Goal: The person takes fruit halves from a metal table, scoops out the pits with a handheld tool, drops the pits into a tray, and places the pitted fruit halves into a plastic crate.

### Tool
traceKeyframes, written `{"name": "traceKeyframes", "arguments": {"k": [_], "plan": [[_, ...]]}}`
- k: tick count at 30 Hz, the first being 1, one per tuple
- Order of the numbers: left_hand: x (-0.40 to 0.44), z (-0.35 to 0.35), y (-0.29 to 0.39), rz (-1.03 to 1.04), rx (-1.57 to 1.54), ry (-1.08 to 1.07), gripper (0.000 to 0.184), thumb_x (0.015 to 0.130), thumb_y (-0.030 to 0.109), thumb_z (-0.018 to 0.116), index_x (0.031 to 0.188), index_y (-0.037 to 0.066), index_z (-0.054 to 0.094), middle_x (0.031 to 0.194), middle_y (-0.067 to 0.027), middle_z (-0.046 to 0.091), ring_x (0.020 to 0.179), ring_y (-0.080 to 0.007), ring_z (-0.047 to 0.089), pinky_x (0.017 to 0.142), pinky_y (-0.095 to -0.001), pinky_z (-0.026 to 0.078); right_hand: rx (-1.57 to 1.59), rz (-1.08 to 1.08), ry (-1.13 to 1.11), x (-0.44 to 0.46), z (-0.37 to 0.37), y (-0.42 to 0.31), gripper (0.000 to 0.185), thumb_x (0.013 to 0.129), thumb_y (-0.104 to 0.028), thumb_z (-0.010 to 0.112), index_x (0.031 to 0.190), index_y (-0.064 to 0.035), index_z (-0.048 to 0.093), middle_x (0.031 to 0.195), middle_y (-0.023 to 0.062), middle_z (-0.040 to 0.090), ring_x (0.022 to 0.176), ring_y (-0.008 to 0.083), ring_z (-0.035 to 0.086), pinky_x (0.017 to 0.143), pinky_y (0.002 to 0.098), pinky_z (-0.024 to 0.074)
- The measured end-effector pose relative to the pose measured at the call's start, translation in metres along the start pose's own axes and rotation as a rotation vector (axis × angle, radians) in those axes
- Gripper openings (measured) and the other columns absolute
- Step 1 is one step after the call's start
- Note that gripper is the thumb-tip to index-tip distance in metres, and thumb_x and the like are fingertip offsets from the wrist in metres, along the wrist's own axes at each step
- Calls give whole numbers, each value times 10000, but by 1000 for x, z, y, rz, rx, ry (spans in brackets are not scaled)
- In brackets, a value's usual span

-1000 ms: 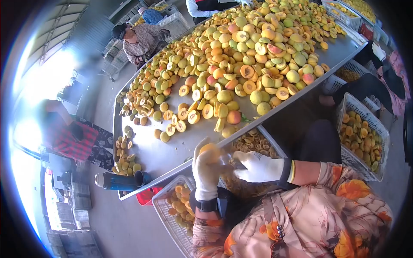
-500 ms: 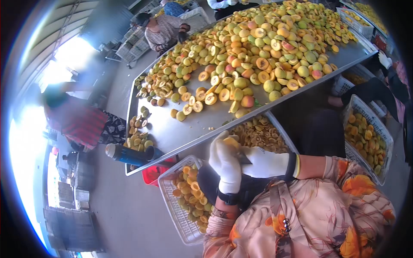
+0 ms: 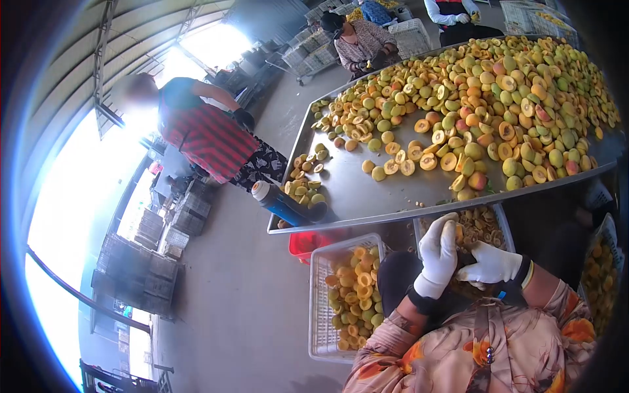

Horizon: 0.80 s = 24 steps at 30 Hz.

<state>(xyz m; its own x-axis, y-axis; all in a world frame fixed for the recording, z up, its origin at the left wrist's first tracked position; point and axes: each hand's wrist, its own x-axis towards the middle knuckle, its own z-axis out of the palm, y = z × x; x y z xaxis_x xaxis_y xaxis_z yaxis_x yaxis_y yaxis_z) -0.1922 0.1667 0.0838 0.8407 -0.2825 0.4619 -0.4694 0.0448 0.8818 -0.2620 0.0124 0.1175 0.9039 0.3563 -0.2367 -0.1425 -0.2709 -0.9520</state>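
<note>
My left hand (image 3: 438, 257), in a white glove with a dark band at the wrist, is raised with its fingers closed around a piece of yellow-orange peach (image 3: 459, 232). Close beside it, my right hand (image 3: 493, 263), also white-gloved, is closed on a small dark tool that its fingers largely hide. Both hands are over my lap, just off the near edge of the metal table (image 3: 380, 200). Below and behind them stands a crate of cut peach pieces and pits (image 3: 481, 223), partly covered by the hands.
Halved peaches (image 3: 504, 98) are heaped on the table. A blue bottle (image 3: 285, 204) lies at its left corner, above a red container (image 3: 308, 243). A white crate of peach halves (image 3: 316, 314) stands at my left. A person in red stripes (image 3: 213, 137) stands beyond; others sit across the table.
My view has swung left, so the table and hands appear farther right. The hands stay close together, with the peach piece still in the left. The person in stripes now appears more upright.
</note>
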Motion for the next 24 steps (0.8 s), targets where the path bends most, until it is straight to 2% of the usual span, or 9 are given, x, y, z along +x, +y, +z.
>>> {"name": "traceKeyframes", "arguments": {"k": [4,5,10,11,12,13,16,23,24], "plan": [[3,1,10,89,79,-4,291,1065,153,533,1201,-66,667,1087,-125,734,964,-175,679,888,-304,529,-173,-412,395,13,17,33,344,861,-161,723,1154,6,652,882,152,739,814,300,740,766,407,573],[5,0,9,126,104,-1,296,1064,157,533,1201,-70,665,1086,-130,736,957,-178,684,884,-305,532,-143,-180,329,5,13,20,399,853,-162,735,1208,-2,652,1078,184,740,1028,329,722,910,418,549],[7,-1,0,58,20,-16,312,1078,183,519,1194,-68,665,1055,-137,736,948,-168,683,875,-303,538,-43,-304,39,9,0,18,498,838,-104,730,1312,1,617,1225,175,693,1185,277,641,1029,374,483],[4,-1,-4,-49,-44,-26,293,1075,172,525,1185,-60,667,1027,-135,736,920,-160,682,849,-298,538,40,-262,68,-3,3,25,464,841,-113,718,1281,-2,625,1137,166,702,1090,255,663,953,369,511],[-6,18,-7,133,110,-26,296,1080,181,514,1179,-56,661,973,-131,738,871,-155,679,805,-291,541,125,-224,100,-14,6,33,430,843,-121,705,1251,-6,632,1048,157,711,995,233,685,876,363,539],[9,3,1,-9,33,-17,328,1089,215,493,1158,-59,659,929,-119,739,819,-156,676,769,-290,544,85,-107,-24,7,-7,18,316,849,-145,690,1123,3,642,777,103,679,685,188,662,622,333,524],[6,13,0,-93,1,57,426,1085,339,528,1142,-63,658,867,-128,736,741,-158,673,696,-265,533,134,2,-105,8,-10,22,234,874,-207,676,977,0,644,609,44,583,506,150,573,477,318,460],[10,11,-4,-351,-398,-133,583,1057,491,522,1274,-44,604,1082,-154,695,861,-179,658,741,-287,561,261,41,-63,1,-14,28,212,885,-148,644,1021,12,619,658,66,603,477,147,562,451,309,477],[11,10,-8,-328,-308,-128,561,1061,479,520,1242,-43,621,1046,-151,702,825,-181,660,725,-293,566,147,-267,90,15,-6,45,226,882,-143,642,1047,9,622,656,64,600,474,146,563,449,307,478]]}}
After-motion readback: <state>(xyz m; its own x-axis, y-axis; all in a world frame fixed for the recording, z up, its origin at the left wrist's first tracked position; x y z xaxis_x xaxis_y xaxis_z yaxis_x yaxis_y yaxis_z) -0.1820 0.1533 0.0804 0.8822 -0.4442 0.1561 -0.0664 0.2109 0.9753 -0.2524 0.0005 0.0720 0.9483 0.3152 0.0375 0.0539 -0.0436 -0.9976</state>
